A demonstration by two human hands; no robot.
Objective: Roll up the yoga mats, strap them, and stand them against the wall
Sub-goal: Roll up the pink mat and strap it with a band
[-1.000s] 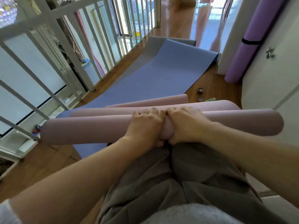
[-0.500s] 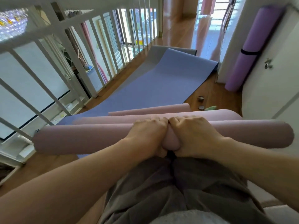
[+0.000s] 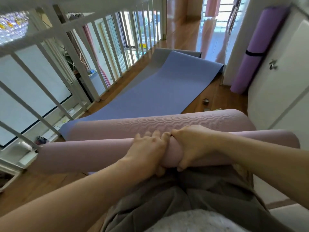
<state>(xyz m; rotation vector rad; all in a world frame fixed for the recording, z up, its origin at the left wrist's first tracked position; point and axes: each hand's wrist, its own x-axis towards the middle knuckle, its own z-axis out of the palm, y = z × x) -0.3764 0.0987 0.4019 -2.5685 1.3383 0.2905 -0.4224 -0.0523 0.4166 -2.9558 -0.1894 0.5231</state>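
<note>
Pink yoga mat roll (image 3: 83, 154) lies crosswise in front of the person, raised just above their lap and the grey trousers (image 3: 200, 195). Its long axis runs side to side. One end points at the white railing (image 3: 80, 52) on the left, and the other points at the white door (image 3: 275, 89) on the right. The right end sits a little higher in view.

Both hands meet at the middle of the roll, side by side and touching. The left hand (image 3: 148, 149) grips it with fingers curled over the top. The right hand (image 3: 192, 144) wraps round it the same way, its thumb tucked under the near side.

Just beyond the roll, a ribbed loose length (image 3: 167, 122) of the same pink mat runs parallel to it.

Past that, a blue mat (image 3: 158, 91) lies flat on the wooden floor (image 3: 33, 186), stretching away from the person, with a grey mat (image 3: 155, 61) showing beneath its far and left edges.

On the right, a purple mat (image 3: 257, 47) stands rolled against the wall, with a black strap (image 3: 254, 53) round it. Two small round objects (image 3: 206, 101) sit on the floor near the blue mat's right edge.
</note>
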